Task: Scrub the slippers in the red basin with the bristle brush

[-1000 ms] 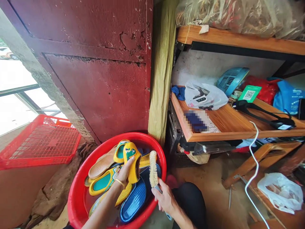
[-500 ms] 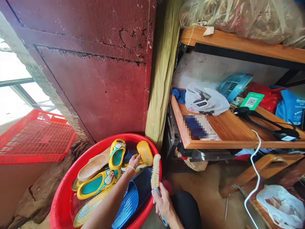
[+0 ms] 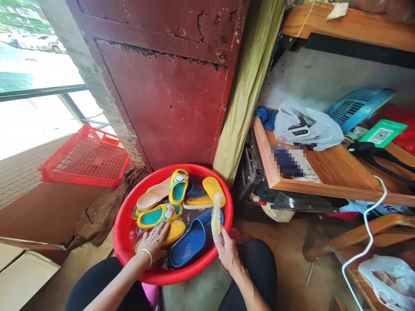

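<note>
A red basin (image 3: 123,224) on the floor holds water and several slippers. My right hand (image 3: 228,252) grips the handle of a scrub brush (image 3: 216,214), bristles upright over a blue slipper (image 3: 189,242). My left hand (image 3: 154,241), a gold bangle on its wrist, rests with fingers spread on a yellow slipper (image 3: 177,229) at the basin's near side. Two more yellow-and-teal slippers (image 3: 155,214) and a beige one (image 3: 152,198) lie behind it. Another yellow slipper (image 3: 212,190) leans on the far rim, sole up.
A dark red door (image 3: 168,86) stands behind the basin. A red plastic crate (image 3: 86,157) sits on a ledge at left, a brown rag (image 3: 103,211) beside it. A wooden shelf (image 3: 324,172) with bags and a blue fan (image 3: 359,106) fills the right. A white cord (image 3: 366,242) hangs down.
My left hand let go of the yellow slipper it held up, which now leans on the far rim, and came down onto another slipper. The view has shifted right and back.
</note>
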Tool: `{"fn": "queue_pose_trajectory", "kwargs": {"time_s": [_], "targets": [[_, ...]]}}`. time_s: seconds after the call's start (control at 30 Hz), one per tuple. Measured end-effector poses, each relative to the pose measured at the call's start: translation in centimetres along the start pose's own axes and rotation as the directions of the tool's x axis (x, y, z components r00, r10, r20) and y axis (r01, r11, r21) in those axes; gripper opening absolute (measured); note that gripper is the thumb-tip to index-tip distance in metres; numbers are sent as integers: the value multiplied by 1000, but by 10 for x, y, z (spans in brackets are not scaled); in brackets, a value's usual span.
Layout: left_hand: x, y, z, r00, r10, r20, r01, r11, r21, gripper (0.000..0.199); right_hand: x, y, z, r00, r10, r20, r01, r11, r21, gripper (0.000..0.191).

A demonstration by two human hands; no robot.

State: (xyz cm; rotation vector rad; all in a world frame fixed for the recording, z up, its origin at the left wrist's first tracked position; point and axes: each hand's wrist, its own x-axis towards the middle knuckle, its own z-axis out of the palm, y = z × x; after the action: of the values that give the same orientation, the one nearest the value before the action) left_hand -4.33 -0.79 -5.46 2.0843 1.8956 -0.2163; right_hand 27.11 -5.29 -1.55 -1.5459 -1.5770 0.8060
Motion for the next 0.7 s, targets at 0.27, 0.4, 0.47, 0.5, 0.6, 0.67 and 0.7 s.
{"fn": "queue_pose_trajectory", "kwargs": {"time_s": [0.27, 0.4, 0.47, 0.5, 0.6, 0.67, 0.7], "targets": [[23, -1, -19, 998, 26, -53, -54, 772, -634, 67, -15, -6, 9, 986, -119, 113, 122, 992, -20, 50], [23, -12, -38, 992, 114, -51, -108, 592, -799, 64, -16, -9, 16, 991, -68, 115, 79, 993, -90, 51], [18, -10, -46, 993, 109, -42, -89, 468, -879, 62, -15, -15, 24, 993, -81, 88, 94, 984, -153, 53], [15, -7, -49, 996, 87, -28, -59, 378, -924, 59, -15, -20, 29, 991, -109, 72, 120, 976, -183, 54], [8, 5, -56, 998, 9, 56, 55, 30, -998, 51, -16, -40, 49, 966, -248, 73, 259, 935, -244, 57], [7, 12, -56, 995, -2, 101, 99, -152, -983, 51, -18, -55, 61, 939, -316, 133, 342, 898, -279, 60], [7, 15, -55, 994, 1, 109, 106, -216, -971, 53, -19, -62, 66, 929, -324, 179, 366, 878, -308, 62]]}}
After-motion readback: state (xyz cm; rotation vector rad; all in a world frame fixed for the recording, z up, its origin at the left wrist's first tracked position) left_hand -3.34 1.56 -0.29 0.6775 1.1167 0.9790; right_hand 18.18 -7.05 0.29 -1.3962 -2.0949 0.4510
